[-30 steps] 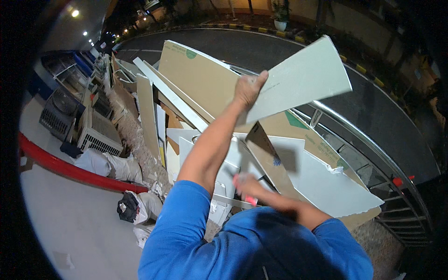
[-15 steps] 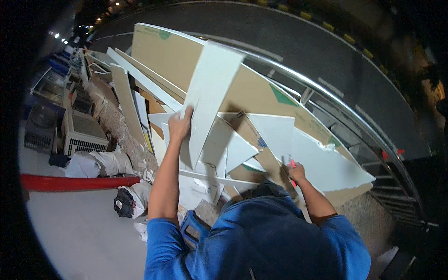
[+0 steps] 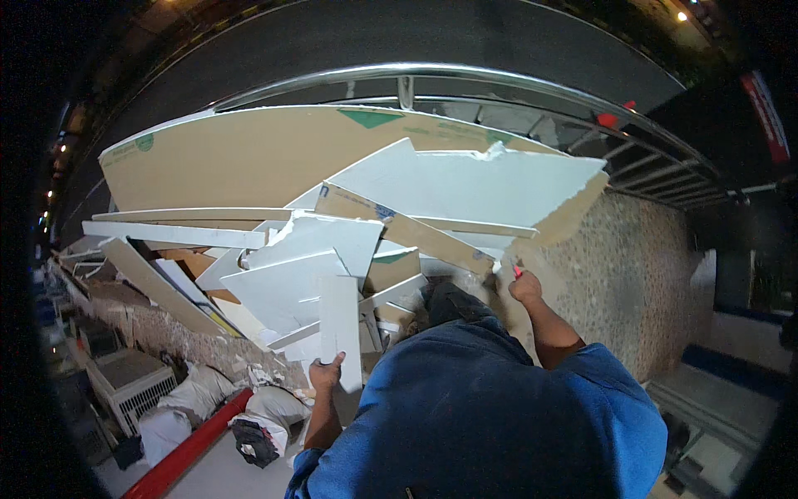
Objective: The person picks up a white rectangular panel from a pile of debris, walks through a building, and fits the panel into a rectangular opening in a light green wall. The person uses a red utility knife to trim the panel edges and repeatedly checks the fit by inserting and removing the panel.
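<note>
At the near left of the heap of broken boards (image 3: 307,241), narrow white strip (image 3: 339,312) sits low in the left hand (image 3: 324,374), thumb over its face, fingers clamped on its left edge (fingertips hidden beneath). Raised out over the heap a second ago, it is now close by the blue shirt (image 3: 482,416). Right hand (image 3: 525,288), near the pebbled floor (image 3: 619,266), closed around a red-handled tool (image 3: 518,272). Strip and tool well apart: my read, placing rather than tool work.

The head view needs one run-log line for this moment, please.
left hand: gripping pale board strip; right hand: gripping red tool, mostly hidden; ahead: broken boards; beyond: metal railing
</note>
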Demonstrator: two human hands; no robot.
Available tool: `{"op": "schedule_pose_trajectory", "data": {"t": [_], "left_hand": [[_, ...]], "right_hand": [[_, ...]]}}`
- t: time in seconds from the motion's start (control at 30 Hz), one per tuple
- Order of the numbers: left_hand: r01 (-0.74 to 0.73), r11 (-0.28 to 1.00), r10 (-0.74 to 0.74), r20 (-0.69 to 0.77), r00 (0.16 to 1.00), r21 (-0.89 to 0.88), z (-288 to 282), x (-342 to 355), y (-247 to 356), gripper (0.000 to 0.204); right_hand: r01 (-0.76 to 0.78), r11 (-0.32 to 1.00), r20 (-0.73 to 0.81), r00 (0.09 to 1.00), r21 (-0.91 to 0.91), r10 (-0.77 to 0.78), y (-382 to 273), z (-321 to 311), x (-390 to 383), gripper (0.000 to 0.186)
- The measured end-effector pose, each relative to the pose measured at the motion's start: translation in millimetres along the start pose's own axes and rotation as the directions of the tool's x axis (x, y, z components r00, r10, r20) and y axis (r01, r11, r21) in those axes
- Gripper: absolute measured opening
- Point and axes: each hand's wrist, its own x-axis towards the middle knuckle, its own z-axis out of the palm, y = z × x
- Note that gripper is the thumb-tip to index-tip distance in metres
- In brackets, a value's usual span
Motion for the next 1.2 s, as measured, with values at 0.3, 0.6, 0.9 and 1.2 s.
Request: {"op": "schedule_pose_trajectory", "data": {"t": [0.3,0.6,0.9,1.2], "left_hand": [[-0.338,0.859,0.238,0.283,0.929,0.385,29.5,2.0,-11.6,0.069],[-0.604,0.726,0.544,0.263,0.797,0.329,52.2,-23.6,81.4,0.076],[-0.736,0.676,0.654,0.486,0.580,-0.031,164.1,-92.5,321.2,0.067],[-0.885,0.361,0.780,0.616,0.114,-0.294,349.2,-313.3,539.9,0.056]], "right_hand": [[-0.132,0.991,0.042,0.990,-0.022,0.133,96.7,54.8,-141.7,0.037],[-0.352,0.878,0.023,0.931,0.326,0.364,235.6,152.4,-202.4,0.030],[-0.424,0.631,0.130,0.880,0.650,0.457,312.2,171.6,-229.9,0.052],[-0.422,0.408,0.039,0.733,0.810,0.679,485.4,217.6,-221.1,0.054]]}}
